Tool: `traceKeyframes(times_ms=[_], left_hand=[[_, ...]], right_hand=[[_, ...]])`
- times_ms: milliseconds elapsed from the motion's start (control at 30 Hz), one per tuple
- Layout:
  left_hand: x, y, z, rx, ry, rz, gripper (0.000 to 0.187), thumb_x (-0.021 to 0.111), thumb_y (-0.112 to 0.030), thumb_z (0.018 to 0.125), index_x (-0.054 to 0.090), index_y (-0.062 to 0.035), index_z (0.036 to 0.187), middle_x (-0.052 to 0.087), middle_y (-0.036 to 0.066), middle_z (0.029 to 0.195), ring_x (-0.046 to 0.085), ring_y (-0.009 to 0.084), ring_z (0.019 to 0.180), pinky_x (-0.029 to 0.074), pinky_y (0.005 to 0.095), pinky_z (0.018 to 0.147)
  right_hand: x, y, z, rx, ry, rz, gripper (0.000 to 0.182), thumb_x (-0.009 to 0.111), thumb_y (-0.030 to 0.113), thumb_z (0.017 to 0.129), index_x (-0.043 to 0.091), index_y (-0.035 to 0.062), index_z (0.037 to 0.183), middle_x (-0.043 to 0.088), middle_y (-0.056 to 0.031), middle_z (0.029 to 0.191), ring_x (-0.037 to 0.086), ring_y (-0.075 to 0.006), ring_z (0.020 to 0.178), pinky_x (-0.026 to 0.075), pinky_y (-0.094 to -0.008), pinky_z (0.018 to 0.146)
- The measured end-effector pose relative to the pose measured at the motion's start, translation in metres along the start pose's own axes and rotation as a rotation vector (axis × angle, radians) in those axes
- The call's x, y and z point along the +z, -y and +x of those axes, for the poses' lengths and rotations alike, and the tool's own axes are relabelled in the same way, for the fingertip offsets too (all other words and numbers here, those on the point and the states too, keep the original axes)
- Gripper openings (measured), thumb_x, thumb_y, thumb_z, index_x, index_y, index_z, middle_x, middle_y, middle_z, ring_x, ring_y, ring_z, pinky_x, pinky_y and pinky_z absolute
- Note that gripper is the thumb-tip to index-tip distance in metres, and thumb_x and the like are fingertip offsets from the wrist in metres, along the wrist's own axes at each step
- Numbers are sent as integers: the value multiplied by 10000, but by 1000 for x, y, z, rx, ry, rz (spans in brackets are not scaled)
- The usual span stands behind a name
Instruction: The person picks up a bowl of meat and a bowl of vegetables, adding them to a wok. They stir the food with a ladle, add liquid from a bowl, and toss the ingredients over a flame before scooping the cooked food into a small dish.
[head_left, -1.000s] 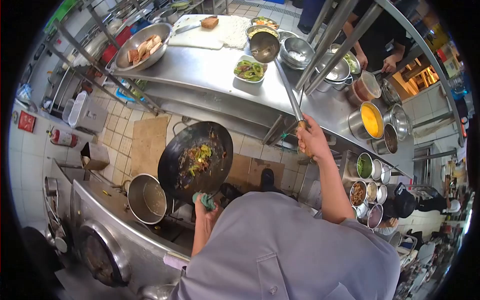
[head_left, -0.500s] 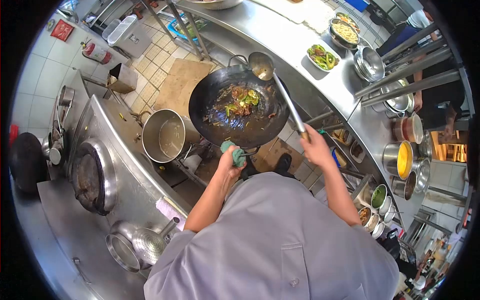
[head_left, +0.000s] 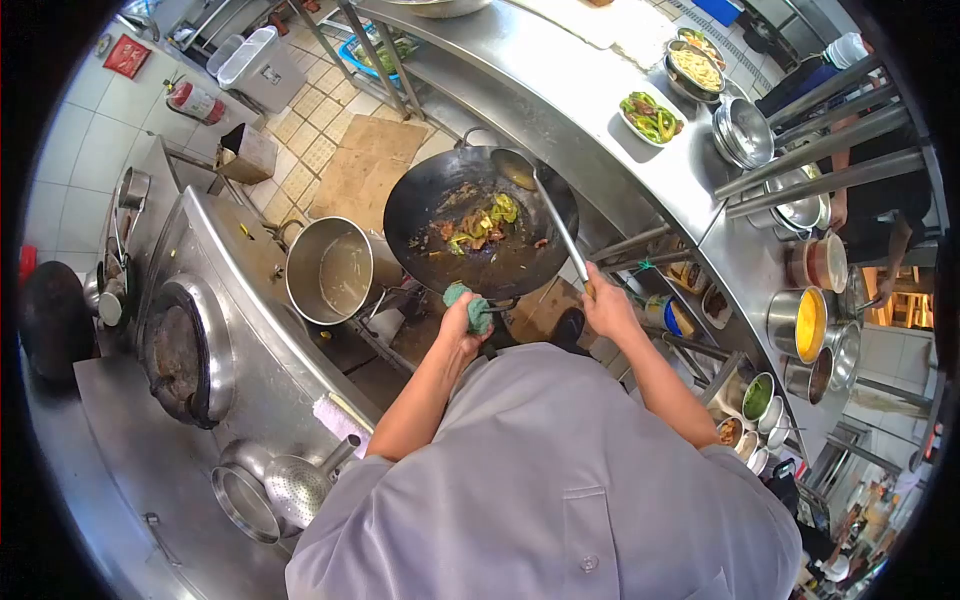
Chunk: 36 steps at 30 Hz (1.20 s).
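Observation:
My left hand [head_left: 462, 325] is closed round a folded green cloth [head_left: 472, 309] at the near handle of a large black wok [head_left: 410, 220]. Stir-fried food [head_left: 485, 222], with green pepper pieces and brown bits, lies in the middle of the wok. In my right hand [head_left: 612, 308] is the handle of a long metal ladle [head_left: 562, 230]. Its bowl is inside the wok, near the far right rim. A tall steel pot [head_left: 332, 272] with cloudy liquid stands just left of the wok.
On the counter [head_left: 560, 60] are a plate of green peppers [head_left: 652, 118] and a bowl of noodles [head_left: 695, 70]. Seasoning pots, one with yellow contents [head_left: 810, 325], line the right. A burner ring [head_left: 185, 350] and strainer [head_left: 298, 490] are left. Another person stands at the right.
The ladle's bowl has dropped from above the far rim into the wok. My right hand has moved left and slightly down, and the food has shifted within the wok.

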<state>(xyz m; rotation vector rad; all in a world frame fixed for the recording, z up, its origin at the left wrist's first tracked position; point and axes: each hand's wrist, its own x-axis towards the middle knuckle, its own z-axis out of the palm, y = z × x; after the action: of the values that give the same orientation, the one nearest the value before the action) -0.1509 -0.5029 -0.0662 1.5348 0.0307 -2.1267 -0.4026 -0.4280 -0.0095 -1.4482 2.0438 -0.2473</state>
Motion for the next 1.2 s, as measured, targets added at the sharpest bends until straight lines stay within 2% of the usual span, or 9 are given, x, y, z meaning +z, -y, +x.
traceKeyframes(times_ms=[67,167,433,767,900,933,1067,1167,1200], left_hand=[[1,2,5,-1,56,-1,99,560,-219,782,494,-145,777,503,5,665,500,174,561,417,322,474],[4,7,34,13,5,70,108,559,-223,782,515,-141,837,521,18,689,521,172,585,437,337,500],[-2,12,49,161,25,114,94,549,-196,788,509,-153,862,527,35,712,526,178,597,437,349,493],[-42,-26,6,-78,103,-18,158,584,-276,792,514,-135,780,535,19,663,527,169,571,449,311,490],[-42,-14,-27,-77,122,-51,149,592,-238,778,507,-122,817,539,29,685,530,185,574,448,312,487],[-44,-11,-29,-95,182,-84,149,594,-225,773,504,-121,829,536,30,689,528,188,573,443,318,483],[-26,1,-34,-31,120,-58,133,584,-211,775,490,-129,822,518,26,690,514,180,571,420,327,480],[-1,5,-32,7,53,-39,122,577,-209,779,489,-133,814,516,21,680,510,175,563,418,321,482],[0,7,-21,-10,30,-19,113,573,-205,780,494,-135,822,517,16,688,508,170,563,415,321,476]], right_hand=[[16,-4,0,3,-83,-58,596,553,176,840,301,173,1380,625,-189,894,622,-283,801,479,-380,686],[3,44,-23,308,393,723,528,514,158,884,314,120,1371,482,-12,674,473,-82,525,410,-228,459],[-18,-11,-37,334,1051,1834,457,485,157,922,330,149,1351,405,7,672,386,-48,487,311,-154,388],[-23,6,-18,409,916,1615,417,505,161,910,357,173,1300,429,5,688,378,-42,464,338,-191,389],[-72,26,-37,262,498,1076,518,467,132,916,258,143,1390,407,12,674,361,-52,452,328,-203,379],[-69,15,-34,236,431,928,563,476,143,895,230,109,1400,536,-88,732,513,-188,498,435,-316,446],[-43,27,-24,15,-13,173,623,534,182,837,250,71,1381,558,-323,974,536,-459,925,428,-465,832],[25,13,5,-9,-69,75,621,529,182,846,245,82,1388,605,-267,866,608,-388,803,479,-440,717],[24,31,5,122,110,316,603,509,179,873,226,121,1402,560,-164,794,558,-251,677,461,-366,584]])
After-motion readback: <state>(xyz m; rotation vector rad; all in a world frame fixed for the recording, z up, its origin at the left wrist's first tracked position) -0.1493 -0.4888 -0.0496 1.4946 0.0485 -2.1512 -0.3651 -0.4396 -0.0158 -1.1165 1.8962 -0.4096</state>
